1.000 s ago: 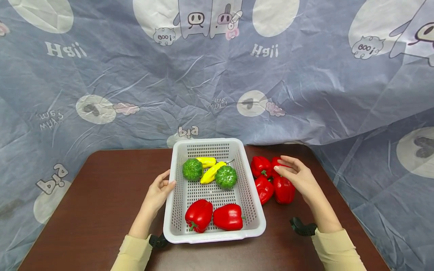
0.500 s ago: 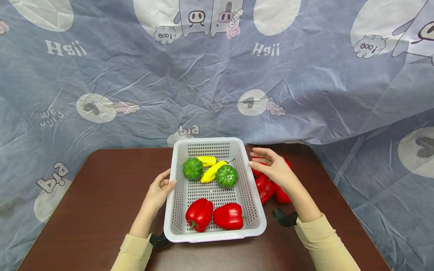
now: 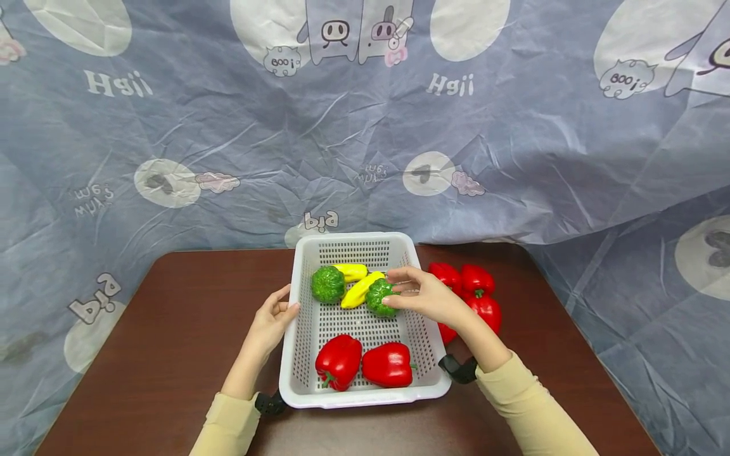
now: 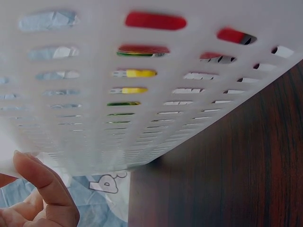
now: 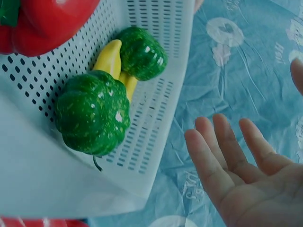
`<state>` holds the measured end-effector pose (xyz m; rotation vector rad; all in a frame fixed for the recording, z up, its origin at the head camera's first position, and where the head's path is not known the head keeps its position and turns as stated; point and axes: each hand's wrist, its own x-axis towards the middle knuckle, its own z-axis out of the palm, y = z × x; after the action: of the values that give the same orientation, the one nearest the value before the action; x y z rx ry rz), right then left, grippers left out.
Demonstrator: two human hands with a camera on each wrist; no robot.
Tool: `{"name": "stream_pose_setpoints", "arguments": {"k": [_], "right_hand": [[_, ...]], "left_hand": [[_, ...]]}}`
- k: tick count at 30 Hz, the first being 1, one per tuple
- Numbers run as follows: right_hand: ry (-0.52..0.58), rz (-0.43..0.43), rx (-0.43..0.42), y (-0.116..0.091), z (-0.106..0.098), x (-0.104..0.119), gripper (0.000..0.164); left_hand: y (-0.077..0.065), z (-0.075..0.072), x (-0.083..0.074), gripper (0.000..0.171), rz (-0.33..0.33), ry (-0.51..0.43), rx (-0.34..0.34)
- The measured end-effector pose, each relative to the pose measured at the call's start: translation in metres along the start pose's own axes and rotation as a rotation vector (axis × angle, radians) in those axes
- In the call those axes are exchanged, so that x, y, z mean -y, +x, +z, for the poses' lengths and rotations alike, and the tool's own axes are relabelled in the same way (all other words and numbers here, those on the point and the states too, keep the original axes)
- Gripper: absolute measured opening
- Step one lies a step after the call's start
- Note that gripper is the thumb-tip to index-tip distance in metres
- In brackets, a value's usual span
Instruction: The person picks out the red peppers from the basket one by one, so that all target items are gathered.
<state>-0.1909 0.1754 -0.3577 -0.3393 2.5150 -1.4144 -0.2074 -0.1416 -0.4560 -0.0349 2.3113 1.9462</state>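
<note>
A white perforated plastic basket (image 3: pixel 319 400) sits on the brown table. My left hand (image 3: pixel 269 322) holds its left rim, with the thumb at the rim and the fingers along the outer wall. In the basket are two red bell peppers (image 3: pixel 388 365), two ribbed green pumpkins (image 3: pixel 327 285) and two long yellow vegetables (image 3: pixel 362 291). Over the basket's right side, above the right green pumpkin (image 5: pixel 92 113), is my right hand (image 3: pixel 431 297). Its fingers are spread, with nothing between them, as the right wrist view shows.
Several more red bell peppers (image 3: pixel 485 311) lie on the table to the right of the basket, partly hidden by my right forearm. A patterned grey-blue cloth (image 3: pixel 256 145) hangs behind the table (image 3: pixel 194 316).
My right hand has moved left, from over the red bell peppers on the table to over the basket's right side. My left hand stays at the left rim.
</note>
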Motion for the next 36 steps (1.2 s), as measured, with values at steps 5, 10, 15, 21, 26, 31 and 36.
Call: {"name": "stream_pose_setpoints", "arguments": {"k": [5,10,15,21,26,31,36], "right_hand": [[-0.014,0.005,0.081,0.004,0.008,-0.002,0.058],[-0.036,0.018,0.14,0.012,0.017,-0.005,0.056],[-0.069,0.043,0.211,0.019,0.026,-0.007,0.055],[-0.174,0.094,0.29,0.022,0.034,-0.008,0.055],[-0.299,0.135,0.355,0.021,0.041,-0.007,0.061],[-0.426,0.206,0.469,0.018,0.049,-0.005,0.061],[-0.532,0.264,0.537,0.017,0.054,-0.006,0.058]], "left_hand": [[-0.001,0.001,-0.001,0.058,0.004,0.008,-0.001],[-0.001,0.001,-0.002,0.058,-0.001,0.006,0.0],[-0.002,0.001,-0.003,0.058,-0.014,0.012,-0.003],[-0.002,0.002,-0.003,0.058,-0.017,-0.002,-0.004],[-0.002,0.002,-0.002,0.058,-0.008,0.0,-0.005],[-0.003,0.002,-0.003,0.058,-0.006,0.011,-0.004],[-0.002,0.002,-0.003,0.057,-0.008,0.011,-0.009]]}}
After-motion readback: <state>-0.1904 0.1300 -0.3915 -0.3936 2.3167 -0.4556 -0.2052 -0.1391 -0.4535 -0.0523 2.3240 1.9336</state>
